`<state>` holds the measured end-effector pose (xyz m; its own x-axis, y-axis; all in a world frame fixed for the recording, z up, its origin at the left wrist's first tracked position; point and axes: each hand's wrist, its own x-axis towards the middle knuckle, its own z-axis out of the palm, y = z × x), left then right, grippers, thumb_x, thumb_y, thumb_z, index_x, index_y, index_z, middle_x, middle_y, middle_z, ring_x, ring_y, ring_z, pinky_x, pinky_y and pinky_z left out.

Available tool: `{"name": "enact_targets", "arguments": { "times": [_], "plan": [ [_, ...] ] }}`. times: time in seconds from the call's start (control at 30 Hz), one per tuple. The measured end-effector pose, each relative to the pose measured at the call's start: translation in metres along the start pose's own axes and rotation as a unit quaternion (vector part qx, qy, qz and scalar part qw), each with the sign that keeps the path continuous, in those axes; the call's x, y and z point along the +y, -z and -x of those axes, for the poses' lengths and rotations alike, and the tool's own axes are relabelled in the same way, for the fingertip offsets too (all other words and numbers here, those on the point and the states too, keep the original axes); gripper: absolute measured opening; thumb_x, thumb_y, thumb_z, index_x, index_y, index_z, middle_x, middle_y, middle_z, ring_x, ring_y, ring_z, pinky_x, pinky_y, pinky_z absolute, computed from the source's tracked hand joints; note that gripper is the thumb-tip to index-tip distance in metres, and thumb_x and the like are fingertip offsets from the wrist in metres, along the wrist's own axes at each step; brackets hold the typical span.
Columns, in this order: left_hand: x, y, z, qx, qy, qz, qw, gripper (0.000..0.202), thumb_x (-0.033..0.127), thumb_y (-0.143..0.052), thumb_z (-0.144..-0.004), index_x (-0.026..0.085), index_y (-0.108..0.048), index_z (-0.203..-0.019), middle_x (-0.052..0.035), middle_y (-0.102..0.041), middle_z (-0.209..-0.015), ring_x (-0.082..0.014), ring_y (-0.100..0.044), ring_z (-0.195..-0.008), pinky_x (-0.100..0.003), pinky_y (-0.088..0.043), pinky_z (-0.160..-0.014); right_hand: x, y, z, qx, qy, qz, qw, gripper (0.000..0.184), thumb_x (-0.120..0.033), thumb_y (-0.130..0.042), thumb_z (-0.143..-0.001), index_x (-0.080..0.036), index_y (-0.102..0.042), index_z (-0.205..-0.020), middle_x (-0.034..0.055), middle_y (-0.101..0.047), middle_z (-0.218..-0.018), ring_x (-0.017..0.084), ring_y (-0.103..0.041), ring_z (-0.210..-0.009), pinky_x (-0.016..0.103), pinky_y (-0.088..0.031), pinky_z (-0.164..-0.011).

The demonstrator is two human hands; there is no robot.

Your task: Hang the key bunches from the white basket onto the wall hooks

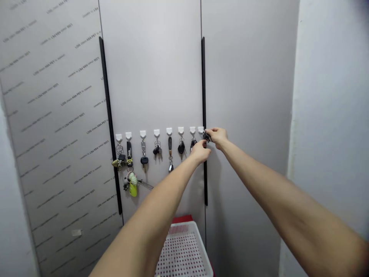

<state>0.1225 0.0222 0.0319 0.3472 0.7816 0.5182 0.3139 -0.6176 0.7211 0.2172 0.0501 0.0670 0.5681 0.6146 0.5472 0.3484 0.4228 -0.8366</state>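
At the rightmost white hook (201,130), my right hand (218,137) pinches a small dark bunch of keys (206,136) up close to the hook. My left hand (200,151) comes in from below, its fingers closed at the lower side of the same keys. The fingers partly hide the bunch, and whether its ring is on the hook I cannot tell. Just left of my hands, another set of keys (193,143) hangs from its own hook, partly behind my left hand. A black car key (181,147) hangs one hook further left.
More keys hang along the row, among them a black strap (129,154) with a yellow-green tag (133,189). Long black handles (203,84) run down the grey cabinet doors (152,69). Below stands a white perforated basket (198,234) with something red behind it. A wall (328,115) is at right.
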Motion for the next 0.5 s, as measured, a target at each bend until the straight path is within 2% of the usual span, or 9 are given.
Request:
{"name": "enact_targets", "arguments": {
  "times": [0.13, 0.27, 0.4, 0.5],
  "plan": [
    [-0.009, 0.000, -0.014, 0.005, 0.010, -0.017, 1.000, 0.049, 0.012, -0.045, -0.057, 0.014, -0.039, -0.105, -0.0078, -0.049, -0.101, -0.0148, -0.047, -0.081, -0.025, -0.039, -0.066, 0.004, -0.010, -0.011, 0.013, -0.032, 0.013, 0.999, 0.010, -0.022, -0.052, -0.057, -0.012, -0.050, -0.056, -0.0031, -0.044, -0.044, 0.005, -0.041, -0.037, 0.017, -0.037, -0.035],
    [-0.019, -0.004, -0.019, -0.001, 0.020, -0.020, 1.000, 0.048, 0.011, -0.045, -0.058, 0.014, -0.039, -0.105, -0.0079, -0.050, -0.100, -0.0145, -0.047, -0.082, -0.024, -0.039, -0.066, 0.017, -0.014, -0.015, 0.023, -0.039, 0.036, 0.998, 0.010, -0.022, -0.053, -0.055, -0.012, -0.050, -0.055, -0.0035, -0.043, -0.041, 0.006, -0.041, -0.036, 0.018, -0.037, -0.036],
    [-0.032, -0.009, -0.013, -0.015, 0.028, 0.009, 0.999, 0.045, 0.010, -0.045, -0.058, 0.014, -0.041, -0.102, -0.0075, -0.050, -0.099, -0.0133, -0.047, -0.081, -0.023, -0.039, -0.065, 0.034, -0.014, -0.009, 0.015, -0.028, 0.058, 0.998, 0.015, -0.026, -0.051, -0.056, -0.012, -0.049, -0.051, -0.0042, -0.041, -0.037, 0.005, -0.040, -0.035, 0.017, -0.034, -0.035],
    [-0.043, -0.007, 0.001, -0.016, 0.049, 0.034, 0.998, 0.044, 0.010, -0.046, -0.058, 0.014, -0.042, -0.101, -0.0080, -0.049, -0.100, -0.0121, -0.048, -0.078, -0.022, -0.038, -0.063, 0.048, -0.010, 0.001, -0.017, -0.026, 0.033, 0.999, 0.017, -0.029, -0.046, -0.061, -0.013, -0.048, -0.053, -0.0044, -0.041, -0.036, 0.005, -0.041, -0.035, 0.015, -0.034, -0.035]
  ]
}}
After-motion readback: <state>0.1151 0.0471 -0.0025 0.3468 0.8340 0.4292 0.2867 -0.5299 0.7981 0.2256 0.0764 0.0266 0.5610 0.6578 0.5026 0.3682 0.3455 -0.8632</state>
